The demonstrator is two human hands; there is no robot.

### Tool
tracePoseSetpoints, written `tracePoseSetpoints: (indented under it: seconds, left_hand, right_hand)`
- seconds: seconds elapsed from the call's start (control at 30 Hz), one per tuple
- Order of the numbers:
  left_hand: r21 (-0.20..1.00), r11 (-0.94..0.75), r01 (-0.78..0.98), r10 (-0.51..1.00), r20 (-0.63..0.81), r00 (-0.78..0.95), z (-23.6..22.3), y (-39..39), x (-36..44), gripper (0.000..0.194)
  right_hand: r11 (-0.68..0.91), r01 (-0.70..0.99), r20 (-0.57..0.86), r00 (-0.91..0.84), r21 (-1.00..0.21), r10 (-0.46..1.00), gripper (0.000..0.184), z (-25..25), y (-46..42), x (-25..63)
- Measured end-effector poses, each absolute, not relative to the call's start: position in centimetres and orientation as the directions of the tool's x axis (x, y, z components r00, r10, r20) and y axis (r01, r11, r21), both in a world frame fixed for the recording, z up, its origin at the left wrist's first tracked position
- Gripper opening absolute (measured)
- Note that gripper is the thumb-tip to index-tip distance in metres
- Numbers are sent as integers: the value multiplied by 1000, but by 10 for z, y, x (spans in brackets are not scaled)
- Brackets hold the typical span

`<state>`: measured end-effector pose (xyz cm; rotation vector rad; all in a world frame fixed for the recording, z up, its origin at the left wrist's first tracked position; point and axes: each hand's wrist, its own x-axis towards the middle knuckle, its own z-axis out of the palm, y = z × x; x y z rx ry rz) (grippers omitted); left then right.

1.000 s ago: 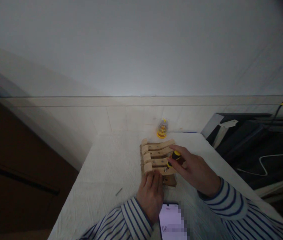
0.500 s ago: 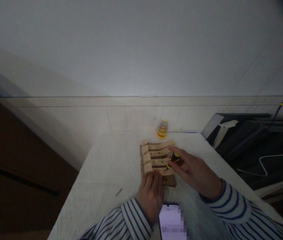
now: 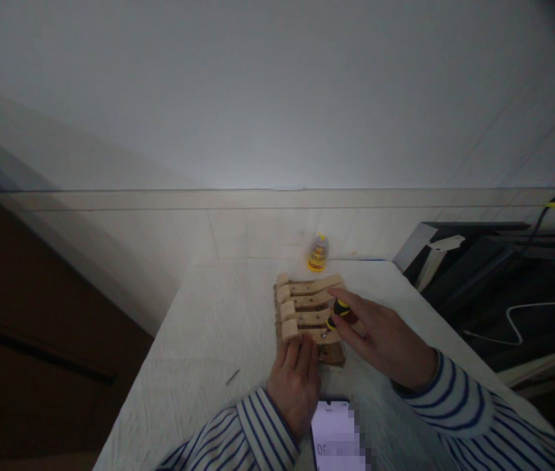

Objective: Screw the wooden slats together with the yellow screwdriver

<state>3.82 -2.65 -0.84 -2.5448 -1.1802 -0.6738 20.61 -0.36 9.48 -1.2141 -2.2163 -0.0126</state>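
A wooden rack (image 3: pixel 312 301) of pale curved slats on a darker base lies on the cloth-covered table. In my right hand (image 3: pixel 380 333) is a short yellow-and-black screwdriver (image 3: pixel 340 309), pinched between thumb and fingers. Its tip points down at a screw spot on the nearest slat. My left hand (image 3: pixel 297 376) grips the near left corner of the rack, the fingers pressed together over the slat's edge; the fingertips are partly hidden against the wood.
A clear-and-yellow screwdriver set container (image 3: pixel 317 254) stands behind the rack by the wall. A thin metal bit (image 3: pixel 233 377) lies left of my left hand. A phone (image 3: pixel 338 432) with a lit screen is at the front. Dark panels (image 3: pixel 483 281) and a white cable (image 3: pixel 542 305) are at right.
Both hands stay nearly where they were. The screwdriver has turned slightly in my right fingers, its tip still at the nearest slat.
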Motion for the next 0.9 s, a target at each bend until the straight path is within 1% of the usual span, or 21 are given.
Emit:
tracePoseSetpoints:
  seconds: [0.3,0.43,0.63,0.73,0.9]
  left_hand:
    - [-48,-643,765,653,488,580,-10,-26,38,34]
    - [-35,-646,762,664,467,584,-7,-26,37,34]
    - [0,-656,755,658,491,571,-5,-25,38,31]
    - [-21,-658,752,640,511,574,-7,-24,40,30]
    - [-48,-651,757,645,491,586,-12,-23,42,32]
  right_hand:
    - [557,777,496,-375,-293,783,34,93,-4,208]
    - [549,775,495,-360,-312,791,34,93,-4,207]
    - [555,786,503,-375,-272,779,32,92,-5,206]
    - [564,779,510,-379,-274,772,31,92,-4,206]
    - [558,784,508,-375,-272,775,32,91,-3,207]
